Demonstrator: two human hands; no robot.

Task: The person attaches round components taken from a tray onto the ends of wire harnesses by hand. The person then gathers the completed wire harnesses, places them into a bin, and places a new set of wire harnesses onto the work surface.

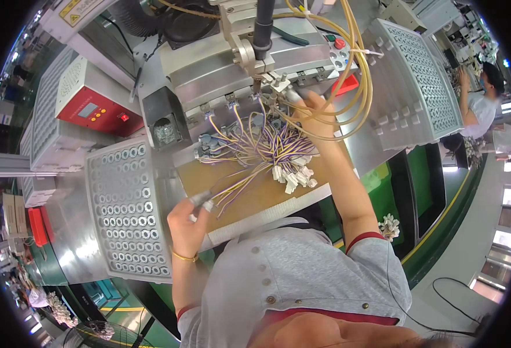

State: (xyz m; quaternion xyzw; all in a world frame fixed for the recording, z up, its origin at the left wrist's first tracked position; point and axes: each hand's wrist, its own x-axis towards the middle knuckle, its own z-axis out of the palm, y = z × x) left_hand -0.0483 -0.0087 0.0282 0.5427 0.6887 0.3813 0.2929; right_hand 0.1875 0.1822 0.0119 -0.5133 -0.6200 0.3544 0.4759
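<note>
My left hand is closed at the near left of the work board, with pale covers on its fingertips. Its fingers pinch a white connector on the end of purple, yellow and white wires. My right hand reaches to the metal fixture under the machine's head. Its fingers are bent together beside the fixture; what they hold, if anything, is hidden. Between my hands a bundle of wires lies on the brown board, with white connectors at its near end. Several small metal parts sit at the wires' far ends.
A tray of round metal parts stands left; another full tray stands right. Beyond the left tray is a red and white control box. Yellowish hoses loop above my right hand. A co-worker sits far right.
</note>
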